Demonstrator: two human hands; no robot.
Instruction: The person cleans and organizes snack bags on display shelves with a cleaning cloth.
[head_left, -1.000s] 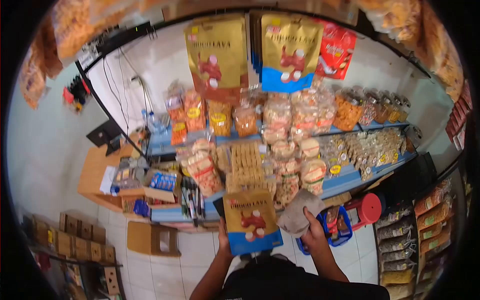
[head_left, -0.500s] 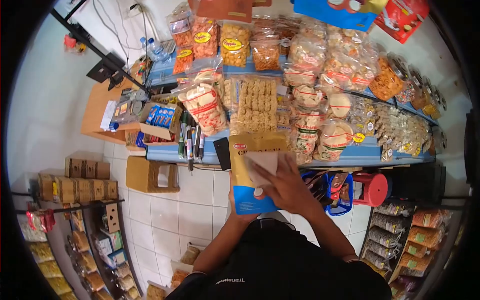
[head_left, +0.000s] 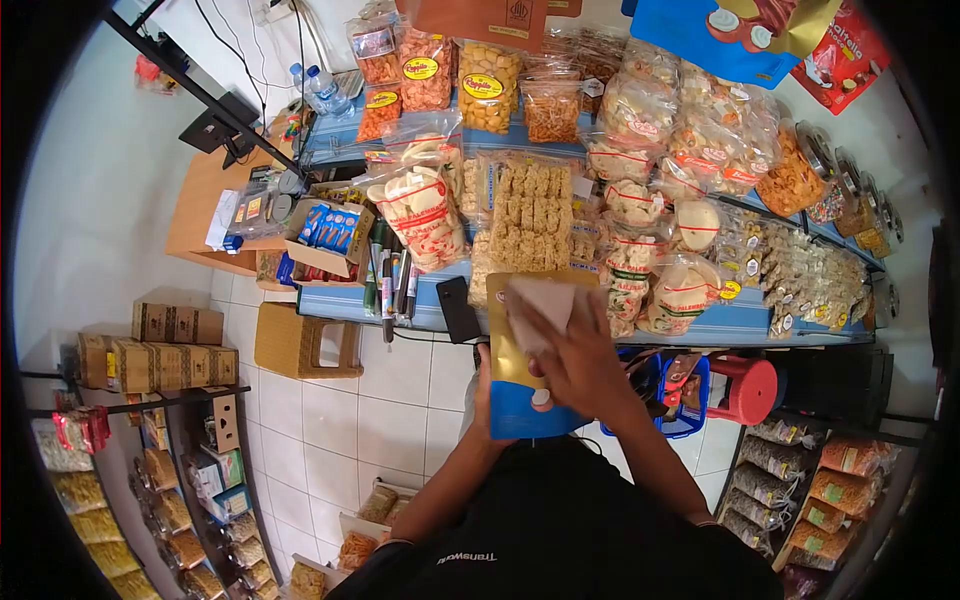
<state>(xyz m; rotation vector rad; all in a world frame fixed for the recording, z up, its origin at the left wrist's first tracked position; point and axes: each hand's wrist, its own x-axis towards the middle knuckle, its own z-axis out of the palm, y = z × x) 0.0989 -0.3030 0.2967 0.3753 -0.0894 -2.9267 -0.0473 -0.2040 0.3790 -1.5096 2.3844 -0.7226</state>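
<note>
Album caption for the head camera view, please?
Left hand holds a gold-and-blue pouch; right hand holds a pale cloth against it.

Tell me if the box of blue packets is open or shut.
Open: nothing covers the top of the box, and the blue packets inside show.

Gold-and-blue pouch: smooth, satin, foil-like. Pale sheet: matt, cloth or paper, can't tell. Far cracker bag: clear glossy plastic. Left boxes: matt cardboard. Floor tiles: smooth.
</note>
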